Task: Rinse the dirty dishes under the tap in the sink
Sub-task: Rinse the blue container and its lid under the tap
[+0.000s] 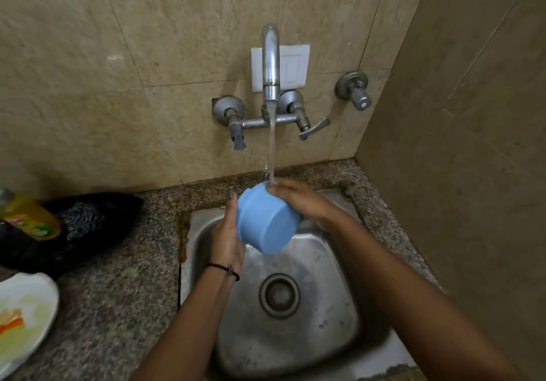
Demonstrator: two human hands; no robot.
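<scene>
A blue plastic bowl (267, 221) is held tilted over the steel sink (331, 336), its base turned toward me. Water runs from the wall tap (271, 64) onto the bowl's upper edge. My left hand (226, 240) grips the bowl's left side from below, thumb up along the rim. My right hand (298, 201) lies over the bowl's top right side, fingers at the rim where the stream lands. The inside of the bowl is hidden.
A white plate (25, 318) with food scraps sits on the granite counter (118, 306) at the lower left. A yellow dish-soap bottle (29, 218) lies on a dark cloth (88, 227) behind it. A tiled side wall (472, 144) stands close on the right.
</scene>
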